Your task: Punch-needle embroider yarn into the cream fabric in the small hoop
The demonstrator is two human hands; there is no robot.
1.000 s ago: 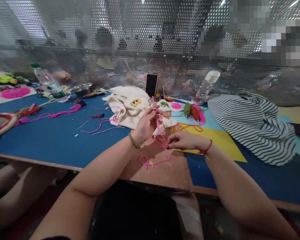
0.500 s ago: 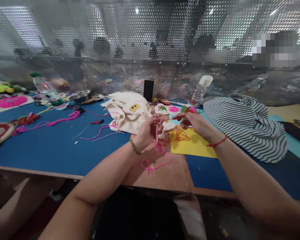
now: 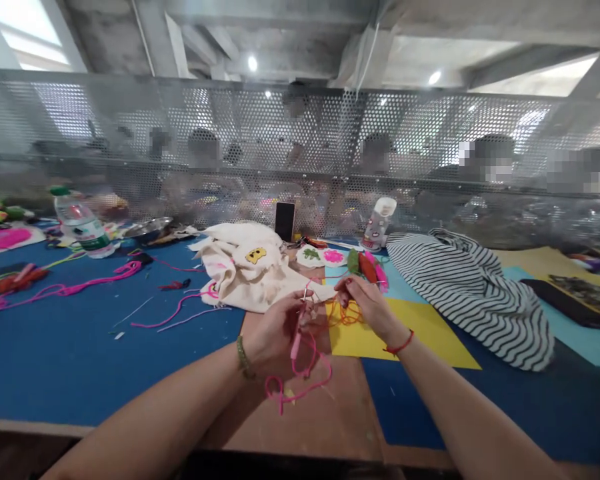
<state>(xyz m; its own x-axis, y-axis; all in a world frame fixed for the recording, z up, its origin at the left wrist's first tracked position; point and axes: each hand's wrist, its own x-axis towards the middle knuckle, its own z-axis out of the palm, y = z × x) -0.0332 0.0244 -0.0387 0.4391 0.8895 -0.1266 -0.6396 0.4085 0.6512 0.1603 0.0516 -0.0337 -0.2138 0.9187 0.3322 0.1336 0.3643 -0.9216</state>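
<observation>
My left hand (image 3: 283, 323) is closed around a punch needle with a pink handle (image 3: 295, 345), its metal tip pointing up. Pink yarn (image 3: 325, 379) hangs from the handle's lower end and loops over the brown board. Just to the right, my right hand (image 3: 363, 300) has thumb and fingers drawn together near the metal tip. What these fingers pinch is too small to make out. Behind both hands lies crumpled cream cloth (image 3: 240, 280) with a yellow stitched patch (image 3: 255, 255). Orange yarn (image 3: 347, 315) lies tangled on a yellow sheet (image 3: 410, 340) beneath my right hand.
A striped cloth (image 3: 470, 293) is heaped at right beside a dark phone-like slab (image 3: 555, 303). Farther back stand a phone (image 3: 285, 221), a patterned white-capped bottle (image 3: 379, 225) and a water bottle (image 3: 85, 227). Magenta yarn (image 3: 80, 287) trails across the blue tabletop (image 3: 80, 367). Perforated metal panels (image 3: 280, 153) rise behind.
The view has tilted up, so the table sits lower. My right hand has come closer to the left, and its fingers have gone from spread to drawn together. The left still holds the punch needle.
</observation>
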